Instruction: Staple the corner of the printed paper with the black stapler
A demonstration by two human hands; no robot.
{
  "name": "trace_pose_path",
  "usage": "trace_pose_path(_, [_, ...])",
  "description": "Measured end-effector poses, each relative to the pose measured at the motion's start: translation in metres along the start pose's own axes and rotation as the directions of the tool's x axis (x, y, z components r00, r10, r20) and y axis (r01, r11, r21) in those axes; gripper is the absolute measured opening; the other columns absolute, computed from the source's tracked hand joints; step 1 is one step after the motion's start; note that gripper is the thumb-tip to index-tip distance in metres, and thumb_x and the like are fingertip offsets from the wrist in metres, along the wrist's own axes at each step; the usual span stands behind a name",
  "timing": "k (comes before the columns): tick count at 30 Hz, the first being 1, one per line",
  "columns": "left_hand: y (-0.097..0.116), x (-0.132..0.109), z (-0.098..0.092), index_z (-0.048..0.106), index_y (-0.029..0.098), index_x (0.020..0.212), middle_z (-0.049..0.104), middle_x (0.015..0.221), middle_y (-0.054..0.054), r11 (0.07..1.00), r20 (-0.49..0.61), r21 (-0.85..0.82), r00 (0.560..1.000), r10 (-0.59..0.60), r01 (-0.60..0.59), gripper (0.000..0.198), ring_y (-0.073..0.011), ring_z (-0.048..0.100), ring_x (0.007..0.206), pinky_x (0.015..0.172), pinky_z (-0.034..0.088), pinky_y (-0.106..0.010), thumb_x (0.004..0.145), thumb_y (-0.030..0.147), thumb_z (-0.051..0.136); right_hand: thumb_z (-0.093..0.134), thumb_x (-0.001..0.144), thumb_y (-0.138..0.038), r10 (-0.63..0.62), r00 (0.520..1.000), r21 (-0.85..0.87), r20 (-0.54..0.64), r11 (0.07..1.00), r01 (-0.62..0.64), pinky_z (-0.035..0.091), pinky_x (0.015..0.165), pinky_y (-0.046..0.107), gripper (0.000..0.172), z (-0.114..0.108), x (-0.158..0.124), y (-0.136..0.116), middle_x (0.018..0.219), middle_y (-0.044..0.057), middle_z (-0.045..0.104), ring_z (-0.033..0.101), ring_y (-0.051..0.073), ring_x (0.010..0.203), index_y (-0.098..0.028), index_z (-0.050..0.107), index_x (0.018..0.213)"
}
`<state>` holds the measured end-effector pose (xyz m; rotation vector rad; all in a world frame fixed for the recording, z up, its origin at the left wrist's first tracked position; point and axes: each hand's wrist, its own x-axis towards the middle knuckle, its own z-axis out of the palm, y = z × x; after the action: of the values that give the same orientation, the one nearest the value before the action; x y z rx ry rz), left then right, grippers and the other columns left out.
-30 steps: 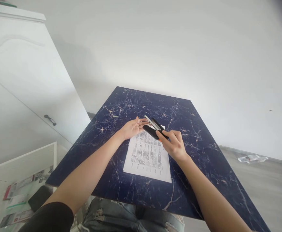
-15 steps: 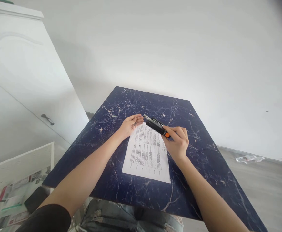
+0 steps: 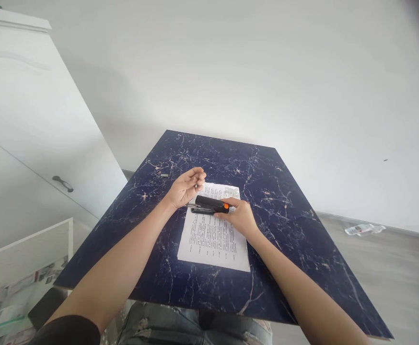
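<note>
My right hand point(image 3: 238, 216) grips the rear, orange-marked end of a black stapler point(image 3: 212, 203), held over a printed sheet of paper point(image 3: 209, 242). The stapler's front points left, its parts spread apart, and a thin metal piece sticks out at the tip. Just above that tip, my left hand point(image 3: 188, 187) is raised with the fingers curled together. A tiny dark bit shows at its fingertips, too small to name. The paper lies on a dark blue marbled table point(image 3: 267, 292), its upper part partly covered by the stapler and my hands.
A small grey strip point(image 3: 164, 175) lies on the table left of my left hand. To the left stand a white cabinet point(image 3: 33, 129) and a pale open bin or drawer point(image 3: 26, 239) with packets. Crumpled clear plastic point(image 3: 365, 229) lies on the floor at right.
My right hand has brought the stapler left and down, turning it more level. My left hand has curled its outstretched fingers. The view has shifted slightly.
</note>
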<state>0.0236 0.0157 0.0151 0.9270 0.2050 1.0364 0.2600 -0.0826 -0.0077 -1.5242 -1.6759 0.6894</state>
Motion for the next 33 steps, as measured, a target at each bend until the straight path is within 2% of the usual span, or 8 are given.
trace_pose_path(3, [-0.002,-0.003,0.001,0.068,0.019,0.12,0.072,0.12,-0.009,0.996,0.137,0.073,0.989,-0.051,0.041,0.03,-0.0243,0.071,0.115,0.1,0.057,-0.035,0.091,0.02,0.078,0.091,0.075,-0.049,-0.255,0.965,-0.164,-0.068,0.957,0.241,0.053,0.097,0.051,0.045,-0.008,0.001,-0.004,0.112,0.008,0.076,0.068,0.032,0.108,-0.026,0.077,0.112])
trace_pose_path(5, [-0.001,-0.004,0.003,0.068,0.021,0.122,0.071,0.13,-0.011,0.989,0.225,0.134,0.97,-0.096,0.067,0.033,-0.0307,0.067,0.128,0.112,0.052,-0.047,0.092,0.026,0.08,0.086,0.083,-0.048,-0.456,0.872,-0.284,-0.179,0.873,0.397,0.052,0.094,0.051,0.041,-0.012,-0.001,-0.011,0.113,0.009,0.073,0.065,0.031,0.107,-0.027,0.074,0.116])
trace_pose_path(8, [0.001,-0.005,0.005,0.065,0.024,0.13,0.066,0.143,-0.014,0.98,0.299,0.187,0.945,-0.129,0.074,0.043,-0.0343,0.063,0.133,0.115,0.049,-0.052,0.091,0.032,0.082,0.079,0.093,-0.035,-0.643,0.735,-0.401,-0.216,0.745,0.534,0.052,0.084,0.045,0.023,-0.01,-0.009,-0.023,0.103,0.008,0.072,0.065,0.027,0.094,-0.027,0.072,0.113])
trace_pose_path(12, [0.002,-0.006,0.009,0.063,0.025,0.131,0.063,0.147,-0.016,0.973,0.294,0.223,0.948,-0.118,0.052,0.047,-0.034,0.063,0.134,0.109,0.054,-0.045,0.09,0.033,0.083,0.072,0.098,-0.022,-0.742,0.657,-0.466,-0.133,0.632,0.619,0.05,0.082,0.042,0.024,0.005,-0.013,-0.044,0.105,0.006,0.074,0.066,0.025,0.092,-0.026,0.068,0.121])
trace_pose_path(19, [-0.001,-0.004,0.003,0.061,0.026,0.136,0.059,0.152,-0.015,0.971,0.194,0.238,0.98,-0.034,-0.013,0.051,-0.0204,0.073,0.112,0.076,0.059,-0.021,0.091,0.035,0.083,0.057,0.103,-0.014,-0.693,0.705,-0.556,-0.148,0.648,0.52,0.047,0.079,0.04,0.016,0.03,0.019,-0.081,0.103,0.009,0.073,0.061,0.025,0.092,-0.021,0.071,0.109])
trace_pose_path(25, [0.001,-0.005,0.0,0.055,0.031,0.144,0.055,0.156,-0.013,0.954,0.13,0.294,0.991,0.022,-0.06,0.063,-0.0236,0.066,0.127,0.089,0.059,-0.025,0.089,0.034,0.084,0.046,0.102,-0.005,-0.706,0.695,-0.533,-0.135,0.643,0.55,0.048,0.077,0.038,0.032,0.037,0.037,-0.091,0.098,0.007,0.075,0.061,0.023,0.087,-0.02,0.074,0.1])
trace_pose_path(29, [0.012,-0.003,0.009,0.057,0.027,0.142,0.055,0.155,-0.014,0.941,0.114,0.301,0.985,0.127,-0.157,0.062,-0.0283,0.05,0.146,0.117,0.048,-0.04,0.087,0.04,0.085,0.05,0.101,-0.01,-0.681,0.705,-0.466,-0.195,0.697,0.545,0.053,0.082,0.04,0.029,0.008,0.042,-0.079,0.1,0.008,0.076,0.062,0.024,0.09,-0.021,0.076,0.109])
trace_pose_path(33, [0.039,0.002,-0.016,0.064,0.023,0.128,0.068,0.135,-0.013,0.844,-0.177,0.5,0.932,0.317,-0.192,0.039,-0.0276,0.065,0.128,0.11,0.053,-0.05,0.094,0.038,0.074,0.054,0.093,-0.009,-0.531,0.789,-0.502,-0.311,0.796,0.338,0.054,0.084,0.039,0.03,-0.056,0.045,-0.019,0.097,0.009,0.077,0.064,0.026,0.093,-0.02,0.079,0.104])
